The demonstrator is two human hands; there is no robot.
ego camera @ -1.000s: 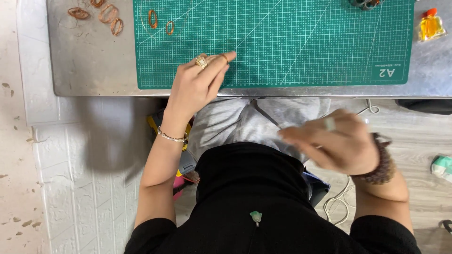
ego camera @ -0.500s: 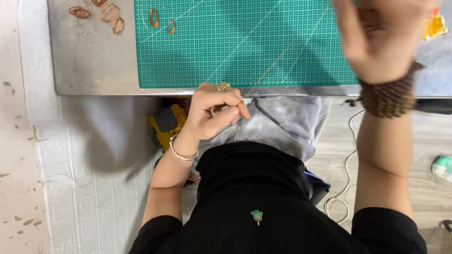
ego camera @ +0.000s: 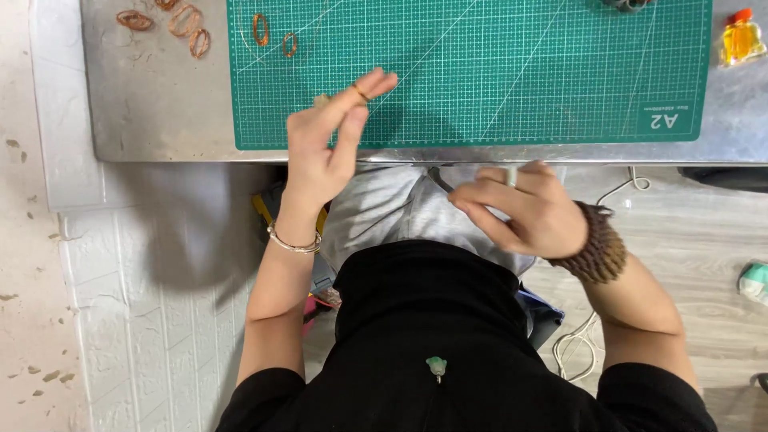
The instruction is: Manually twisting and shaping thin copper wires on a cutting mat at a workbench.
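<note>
Left hand [ego camera: 324, 144] raised, fingers extended

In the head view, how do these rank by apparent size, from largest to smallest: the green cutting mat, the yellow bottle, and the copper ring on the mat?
1. Green cutting mat, by far.
2. Yellow bottle.
3. Copper ring, somewhat smaller than the bottle.

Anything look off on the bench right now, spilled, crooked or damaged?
Nothing stands out. The green cutting mat lies flat and square on the metal table, copper wire loops sit loose near its corner, and the small yellow bottle stands upright. The left hand hovers at the mat's edge.
</note>
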